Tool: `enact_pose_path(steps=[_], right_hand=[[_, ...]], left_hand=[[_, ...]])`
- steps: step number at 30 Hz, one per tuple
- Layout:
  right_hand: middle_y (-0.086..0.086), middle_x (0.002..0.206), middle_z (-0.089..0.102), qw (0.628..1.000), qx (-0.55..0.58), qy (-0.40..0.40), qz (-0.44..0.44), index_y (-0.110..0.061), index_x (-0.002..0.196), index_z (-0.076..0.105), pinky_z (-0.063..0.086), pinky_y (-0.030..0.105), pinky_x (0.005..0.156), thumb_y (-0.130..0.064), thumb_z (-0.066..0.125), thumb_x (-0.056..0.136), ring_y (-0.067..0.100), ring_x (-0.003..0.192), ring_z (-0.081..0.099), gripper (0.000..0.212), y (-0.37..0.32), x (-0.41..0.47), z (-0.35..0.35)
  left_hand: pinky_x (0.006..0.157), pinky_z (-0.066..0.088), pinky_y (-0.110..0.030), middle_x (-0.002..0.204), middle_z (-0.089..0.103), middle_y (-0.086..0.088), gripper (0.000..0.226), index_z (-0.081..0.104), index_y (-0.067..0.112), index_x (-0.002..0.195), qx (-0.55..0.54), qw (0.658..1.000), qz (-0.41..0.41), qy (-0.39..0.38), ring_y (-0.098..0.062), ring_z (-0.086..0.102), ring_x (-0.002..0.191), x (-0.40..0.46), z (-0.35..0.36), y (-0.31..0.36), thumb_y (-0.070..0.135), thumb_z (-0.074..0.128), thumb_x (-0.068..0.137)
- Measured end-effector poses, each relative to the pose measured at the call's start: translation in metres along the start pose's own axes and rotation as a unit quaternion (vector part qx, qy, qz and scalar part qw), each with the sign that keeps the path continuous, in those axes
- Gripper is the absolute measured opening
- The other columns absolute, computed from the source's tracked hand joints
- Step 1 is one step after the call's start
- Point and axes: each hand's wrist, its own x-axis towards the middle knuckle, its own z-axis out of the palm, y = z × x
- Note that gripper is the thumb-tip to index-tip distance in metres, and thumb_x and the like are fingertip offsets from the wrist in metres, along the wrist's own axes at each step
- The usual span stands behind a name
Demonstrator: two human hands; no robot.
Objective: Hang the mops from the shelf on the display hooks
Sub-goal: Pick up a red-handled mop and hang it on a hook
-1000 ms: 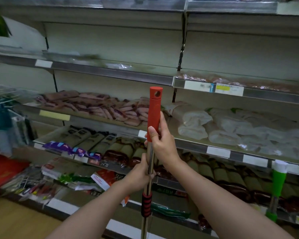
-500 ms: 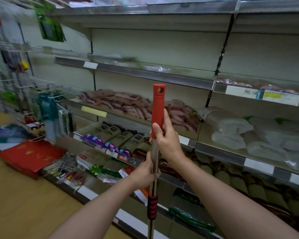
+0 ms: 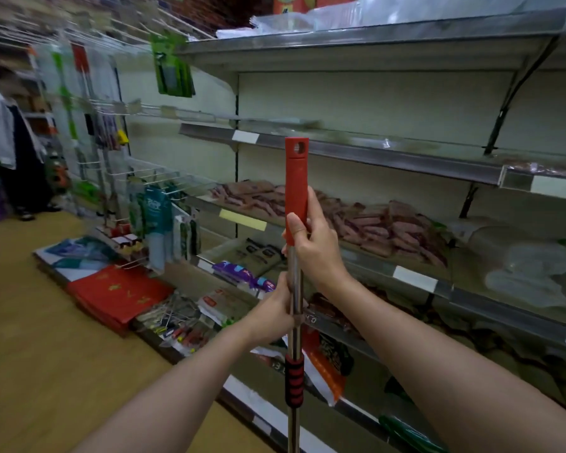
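Observation:
I hold one mop upright in front of me by its handle [image 3: 296,178], a metal pole with a red plastic top that has a hanging hole, and a red ribbed sleeve lower down. My right hand [image 3: 311,243] grips the base of the red top. My left hand [image 3: 275,313] grips the bare metal pole just below it. The mop head is out of view below the frame. White wire display hooks [image 3: 111,109] stick out from a rack at the left, with green and red packaged goods hanging on them.
Metal store shelves [image 3: 340,148] run along the right, holding pink and white packaged cloths. Red flat boxes [image 3: 118,295] and small goods lie on the lowest shelf at the left. A person [image 3: 7,148] stands far left on the wooden floor [image 3: 30,354].
The view has swung to the left along the aisle, bringing the hook rack and the standing person into sight. Both hands keep the same grip on the mop handle.

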Motion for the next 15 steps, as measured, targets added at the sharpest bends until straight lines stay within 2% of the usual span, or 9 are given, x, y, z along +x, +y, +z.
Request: enact_pose_path(steps=[2, 4, 7, 8, 11, 13, 15], right_hand=[[-0.01, 0.089, 0.059, 1.0, -0.001, 0.002, -0.019, -0.031, 0.149, 0.013, 0.057, 0.029, 0.065, -0.033, 0.045, 0.098, 0.012, 0.072, 0.064, 0.06, -0.009, 0.01, 0.02], [-0.013, 0.09, 0.058, 1.0, 0.001, 0.0, -0.031, -0.029, 0.15, 0.013, 0.056, 0.025, 0.064, -0.032, 0.045, 0.098, 0.008, 0.07, 0.063, 0.06, -0.015, 0.02, 0.041], [-0.022, 0.092, 0.055, 0.999, 0.008, -0.005, -0.036, -0.028, 0.15, 0.013, 0.053, 0.017, 0.066, -0.03, 0.045, 0.098, 0.0, 0.072, 0.059, 0.06, -0.02, 0.034, 0.074], [-0.023, 0.094, 0.054, 0.999, 0.008, -0.008, -0.037, -0.028, 0.15, 0.013, 0.053, 0.018, 0.07, -0.029, 0.045, 0.098, 0.0, 0.075, 0.059, 0.06, -0.02, 0.04, 0.085], [-0.013, 0.106, 0.057, 0.999, 0.012, -0.017, -0.04, -0.028, 0.15, 0.013, 0.055, 0.035, 0.085, -0.033, 0.045, 0.098, 0.007, 0.089, 0.061, 0.061, -0.022, 0.059, 0.117], [-0.007, 0.113, 0.059, 0.998, 0.025, -0.018, -0.047, -0.028, 0.15, 0.014, 0.054, 0.039, 0.087, -0.034, 0.045, 0.098, 0.009, 0.091, 0.062, 0.061, -0.02, 0.075, 0.139], [0.0, 0.116, 0.061, 0.998, 0.035, -0.02, -0.05, -0.028, 0.15, 0.015, 0.054, 0.041, 0.086, -0.035, 0.045, 0.097, 0.014, 0.094, 0.064, 0.061, -0.017, 0.094, 0.162]], left_hand=[[0.069, 0.051, -0.017, 0.096, 0.055, 0.011, 0.057, 0.029, 0.027, 0.124, -0.012, 1.0, 0.004, 0.028, 0.0, 0.058, 0.085, -0.005, -0.021, -0.009, 0.011, 0.064, 0.082], [0.068, 0.051, -0.017, 0.093, 0.06, 0.008, 0.048, 0.032, 0.027, 0.113, -0.047, 0.997, 0.004, 0.063, 0.001, 0.061, 0.083, -0.008, -0.042, -0.017, 0.014, 0.066, 0.083], [0.073, 0.045, -0.02, 0.092, 0.058, 0.01, 0.043, 0.03, 0.031, 0.116, -0.065, 0.992, 0.008, 0.111, -0.002, 0.059, 0.086, -0.007, -0.075, -0.027, 0.018, 0.061, 0.089], [0.074, 0.044, -0.02, 0.094, 0.056, 0.012, 0.047, 0.028, 0.033, 0.121, -0.054, 0.991, 0.011, 0.118, -0.001, 0.057, 0.088, -0.005, -0.086, -0.032, 0.018, 0.059, 0.09], [0.075, 0.043, -0.016, 0.099, 0.053, 0.016, 0.062, 0.022, 0.031, 0.134, -0.026, 0.989, 0.01, 0.147, -0.001, 0.054, 0.092, 0.003, -0.117, -0.05, 0.014, 0.061, 0.089], [0.068, 0.044, -0.013, 0.1, 0.052, 0.016, 0.068, 0.021, 0.03, 0.137, -0.018, 0.986, 0.006, 0.169, 0.002, 0.053, 0.09, 0.01, -0.138, -0.063, 0.012, 0.063, 0.087], [0.067, 0.047, -0.012, 0.1, 0.052, 0.018, 0.075, 0.017, 0.034, 0.14, -0.019, 0.982, 0.004, 0.188, 0.003, 0.055, 0.09, 0.02, -0.164, -0.076, 0.009, 0.063, 0.086]])
